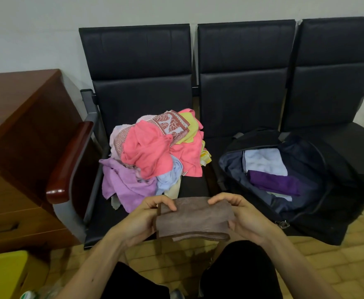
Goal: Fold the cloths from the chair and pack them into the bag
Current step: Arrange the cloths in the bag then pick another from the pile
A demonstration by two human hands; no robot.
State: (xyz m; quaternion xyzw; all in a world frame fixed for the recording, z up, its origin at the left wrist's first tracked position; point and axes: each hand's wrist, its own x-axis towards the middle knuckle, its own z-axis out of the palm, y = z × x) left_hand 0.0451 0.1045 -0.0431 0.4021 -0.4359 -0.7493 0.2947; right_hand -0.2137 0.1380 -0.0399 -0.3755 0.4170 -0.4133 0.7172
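A folded brown cloth (pixel 195 219) is held in front of the left seat's front edge, above my knees. My left hand (pixel 146 216) grips its left end and my right hand (pixel 239 214) grips its right end, thumbs on top. Behind it, a loose pile of cloths (pixel 153 152) in pink, lilac, pale blue, yellow and a patterned red-brown lies on the left black chair seat (pixel 103 225). An open black bag (pixel 237 162) rests on the middle seat. Inside it lie a folded pale blue cloth (pixel 263 160) and a folded purple cloth (pixel 273 182).
A wooden armrest (pixel 69 165) flanks the left seat, with a brown wooden desk (pixel 21 130) beyond it. A yellow box (pixel 6 275) sits on the floor at lower left. The third chair seat (pixel 358 141) at right is partly covered by the bag's flap.
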